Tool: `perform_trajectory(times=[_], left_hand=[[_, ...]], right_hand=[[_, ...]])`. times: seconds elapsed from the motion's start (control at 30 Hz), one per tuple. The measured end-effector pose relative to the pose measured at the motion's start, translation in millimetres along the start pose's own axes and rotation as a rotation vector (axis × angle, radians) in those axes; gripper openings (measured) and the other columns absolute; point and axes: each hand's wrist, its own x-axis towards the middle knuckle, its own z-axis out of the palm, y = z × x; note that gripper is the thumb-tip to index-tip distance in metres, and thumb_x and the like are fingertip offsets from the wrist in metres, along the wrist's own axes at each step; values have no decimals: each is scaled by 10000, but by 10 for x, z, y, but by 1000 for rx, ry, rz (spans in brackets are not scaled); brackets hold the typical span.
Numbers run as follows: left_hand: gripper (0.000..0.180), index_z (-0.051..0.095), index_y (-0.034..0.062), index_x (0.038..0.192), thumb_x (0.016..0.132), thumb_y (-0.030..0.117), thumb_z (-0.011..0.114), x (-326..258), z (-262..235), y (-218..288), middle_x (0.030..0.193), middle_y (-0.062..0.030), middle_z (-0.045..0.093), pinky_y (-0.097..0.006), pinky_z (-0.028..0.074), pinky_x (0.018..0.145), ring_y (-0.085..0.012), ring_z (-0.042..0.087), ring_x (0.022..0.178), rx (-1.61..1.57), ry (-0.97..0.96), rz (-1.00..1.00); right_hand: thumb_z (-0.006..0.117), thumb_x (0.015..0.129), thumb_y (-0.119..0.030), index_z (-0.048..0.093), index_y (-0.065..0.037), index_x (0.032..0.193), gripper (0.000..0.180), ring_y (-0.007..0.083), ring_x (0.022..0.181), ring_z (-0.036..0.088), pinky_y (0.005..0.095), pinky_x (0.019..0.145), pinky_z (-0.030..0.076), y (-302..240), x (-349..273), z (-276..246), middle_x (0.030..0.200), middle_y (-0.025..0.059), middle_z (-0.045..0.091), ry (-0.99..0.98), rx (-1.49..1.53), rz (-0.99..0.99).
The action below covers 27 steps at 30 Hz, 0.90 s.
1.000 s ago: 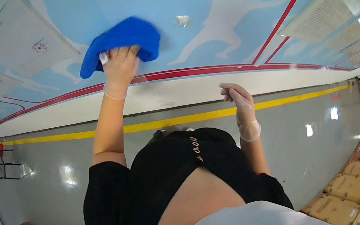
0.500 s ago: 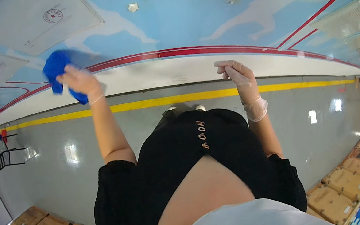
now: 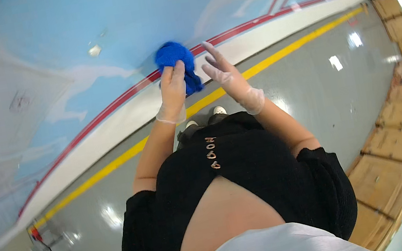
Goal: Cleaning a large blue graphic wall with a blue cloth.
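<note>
We're looking down at both hands raised against the wall point(image 3: 65, 47), which is light blue w/ pale white shapes. Left hand point(image 3: 174, 90), in a thin clear glove, is closed round a blue cloth point(image 3: 176, 58): fingers curl over its lower part, and the bunched top sits on the blue surface just above the red stripe point(image 3: 116, 98). A tail of cloth hangs down beside the palm, toward the right hand.

Right hand point(image 3: 227, 76), also gloved, is open. Fingers are spread & stretched upward, palm toward the wall, holding nothing. It's just beside the cloth; we can't tell if the fingertips touch the cloth or the wall. The two hands are close together, nearly side by side.

Below the stripe runs a white band point(image 3: 107, 136), then a yellow line point(image 3: 107, 168) on the glossy grey floor point(image 3: 321, 84). Black top fills the lower middle, w/ a shoe point(image 3: 218, 110) peeking out past it. Cardboard boxes point(image 3: 397, 119) are lined along the right edge, well apart from the hands. A small rack point(image 3: 51, 246) stands lower left.
</note>
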Motion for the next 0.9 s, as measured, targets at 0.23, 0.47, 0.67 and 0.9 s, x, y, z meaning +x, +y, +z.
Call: perform_trajectory(times=[0.23, 0.47, 0.67, 0.9], left_hand=[[311, 592, 12, 1233, 1001, 207, 522, 135, -138, 465, 1163, -68, 634, -289, 420, 982, -122, 568, 1069, -254, -325, -565], [270, 619, -22, 1167, 929, 105, 608, 82, -543, 814, 1174, -143, 651, -354, 468, 908, -206, 648, 962, 431, -48, 161], [415, 489, -25, 1323, 914, 9, 546, 159, -901, 1077, 1292, -211, 575, -439, 385, 1032, -354, 574, 1135, 842, 188, 794], [533, 389, -11, 1405, 906, 41, 567, 125, -997, 901, 1383, -243, 476, -496, 327, 1078, -416, 452, 1275, 942, 488, 851]], right_hand=[[655, 888, -92, 565, -42, 1322, 445, 124, 1083, 583, 305, 991, 435, -162, 112, 117, 1167, 48, 652, -16, 95, 7], [541, 695, 80, 682, -173, 1157, 546, 343, 971, 617, 395, 871, 505, -854, 514, 467, 1051, 150, 653, 286, -461, -881], [617, 662, -15, 675, -248, 1146, 541, 280, 987, 532, 391, 798, 447, -1665, 983, 864, 1092, 77, 592, 752, -438, -1339], [589, 815, -273, 566, -436, 1259, 474, 109, 982, 456, 310, 760, 361, -845, 1076, 1419, 1122, -89, 499, 561, -1148, -1721]])
